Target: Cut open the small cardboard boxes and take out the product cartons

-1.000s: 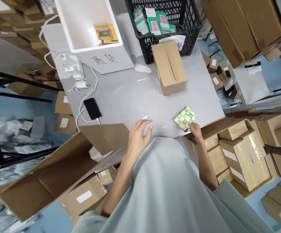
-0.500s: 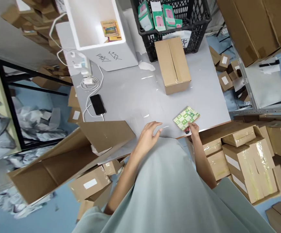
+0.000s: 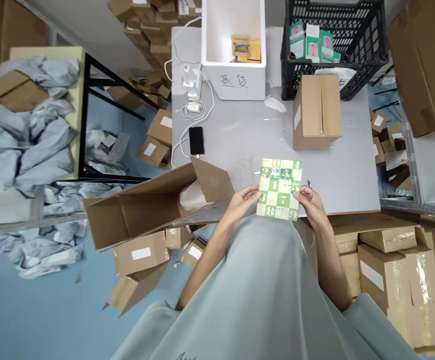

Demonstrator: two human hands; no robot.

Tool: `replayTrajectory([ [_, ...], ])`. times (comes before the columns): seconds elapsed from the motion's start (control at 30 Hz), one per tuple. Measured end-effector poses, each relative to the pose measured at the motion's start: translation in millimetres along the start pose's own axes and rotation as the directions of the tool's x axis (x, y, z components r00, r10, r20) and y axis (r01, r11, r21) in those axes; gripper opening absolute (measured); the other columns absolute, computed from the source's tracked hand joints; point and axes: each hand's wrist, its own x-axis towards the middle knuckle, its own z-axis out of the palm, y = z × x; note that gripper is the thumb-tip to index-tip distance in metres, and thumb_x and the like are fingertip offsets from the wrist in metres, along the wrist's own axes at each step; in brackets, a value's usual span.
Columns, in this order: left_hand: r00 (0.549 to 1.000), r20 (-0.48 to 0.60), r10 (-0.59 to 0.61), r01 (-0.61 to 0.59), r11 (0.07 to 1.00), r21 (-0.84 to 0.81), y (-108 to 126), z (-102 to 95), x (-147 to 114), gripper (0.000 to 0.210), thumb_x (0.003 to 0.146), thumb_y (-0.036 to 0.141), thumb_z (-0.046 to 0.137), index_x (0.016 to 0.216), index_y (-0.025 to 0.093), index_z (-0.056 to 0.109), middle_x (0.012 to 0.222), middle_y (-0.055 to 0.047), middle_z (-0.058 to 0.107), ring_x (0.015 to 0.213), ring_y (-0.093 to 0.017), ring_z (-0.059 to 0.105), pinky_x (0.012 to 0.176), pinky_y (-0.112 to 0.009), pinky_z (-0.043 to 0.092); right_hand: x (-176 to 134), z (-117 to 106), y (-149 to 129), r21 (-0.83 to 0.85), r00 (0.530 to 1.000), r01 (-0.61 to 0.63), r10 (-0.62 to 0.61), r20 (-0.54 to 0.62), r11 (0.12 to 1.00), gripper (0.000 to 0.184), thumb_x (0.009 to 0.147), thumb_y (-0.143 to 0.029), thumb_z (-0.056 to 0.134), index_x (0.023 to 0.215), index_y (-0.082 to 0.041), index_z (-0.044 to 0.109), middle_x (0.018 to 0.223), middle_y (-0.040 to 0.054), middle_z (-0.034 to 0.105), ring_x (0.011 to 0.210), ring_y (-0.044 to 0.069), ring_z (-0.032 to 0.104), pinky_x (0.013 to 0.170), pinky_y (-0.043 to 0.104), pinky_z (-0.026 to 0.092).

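Observation:
A thin green-and-white checkered book (image 3: 279,190) with large numerals and Chinese characters on its cover is held up over the table's front edge, its cover facing me. My left hand (image 3: 242,202) grips its left edge, fingers closed with the thumb in front. At the right edge my right hand (image 3: 313,205) pinches the book, thumb on the cover. Just beyond the right fingers, a small metal object (image 3: 308,183) shows; I cannot make out its kind.
A closed cardboard box (image 3: 320,107) stands before a black crate (image 3: 292,75) of small green boxes. A white foam bin (image 3: 236,82) sits at the back, beside cables and a phone (image 3: 196,140). An open carton (image 3: 142,205) leans at the table's left; more boxes (image 3: 380,275) are below right.
The book has come up from the table and turned to face me. My left hand has moved right onto its edge. The camera view has shifted left.

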Motion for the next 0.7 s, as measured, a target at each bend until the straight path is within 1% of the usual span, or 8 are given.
replayTrajectory([
  [0.1,0.998,-0.067,0.013,-0.019,0.996,-0.092,1,-12.1,-15,0.064,0.065,0.065,0.104,0.107,0.02,0.085,0.114,-0.012,0.086,0.114,-0.031,0.077,0.109,-0.046,0.057,-5,22,-14,0.002,0.999,-0.004,0.004,0.046,1.0,0.051,0.076,-0.07,0.092,0.087,-0.027,0.069,0.087,0.0015,0.073,0.086,0.023,0.068,0.084,0.035,0.058],
  [0.17,0.996,-0.084,0.03,-0.04,0.992,-0.122,4,-18.4,-22,0.06,0.067,0.061,0.104,0.106,0.02,0.085,0.111,-0.011,0.086,0.11,-0.028,0.077,0.106,-0.043,0.058,-7,33,-19,-0.012,0.998,0.0,0.001,0.055,1.0,0.051,0.077,-0.072,0.09,0.086,-0.027,0.067,0.087,0.0013,0.072,0.084,0.023,0.068,0.082,0.035,0.058],
  [0.27,0.991,-0.111,0.07,-0.086,0.986,-0.146,11,-25.0,-30,0.057,0.069,0.059,0.104,0.107,0.02,0.085,0.111,-0.01,0.084,0.109,-0.027,0.076,0.104,-0.041,0.058,-11,45,-23,-0.051,0.998,0.026,-0.023,0.053,0.998,0.052,0.079,-0.074,0.088,0.087,-0.028,0.066,0.09,0.0025,0.074,0.087,0.024,0.07,0.082,0.037,0.061],
  [0.43,0.989,-0.107,0.106,-0.12,0.983,-0.137,18,-30.3,-39,0.056,0.073,0.06,0.101,0.109,0.021,0.084,0.109,-0.01,0.083,0.109,-0.027,0.074,0.1,-0.039,0.059,-14,53,-28,-0.122,0.998,0.04,-0.032,0.062,0.992,0.054,0.082,-0.079,0.083,0.092,-0.028,0.068,0.097,0.0048,0.078,0.097,0.027,0.074,0.086,0.039,0.063],
  [0.53,0.988,-0.105,0.112,-0.125,0.985,-0.123,17,-31.8,-40,0.055,0.075,0.061,0.099,0.109,0.021,0.083,0.109,-0.01,0.082,0.108,-0.026,0.074,0.099,-0.038,0.059,-14,54,-30,-0.165,0.997,0.042,-0.031,0.067,0.985,0.055,0.083,-0.081,0.08,0.092,-0.028,0.067,0.099,0.0055,0.078,0.1,0.028,0.074,0.086,0.039,0.063],
  [0.7,0.988,-0.105,0.112,-0.125,0.985,-0.119,14,-32.8,-39,0.053,0.076,0.061,0.098,0.108,0.021,0.083,0.11,-0.01,0.082,0.108,-0.025,0.074,0.099,-0.036,0.059,-17,55,-30,-0.179,0.998,0.043,-0.033,0.059,0.983,0.055,0.085,-0.081,0.077,0.094,-0.028,0.067,0.098,0.0058,0.078,0.102,0.028,0.074,0.086,0.038,0.063],
])
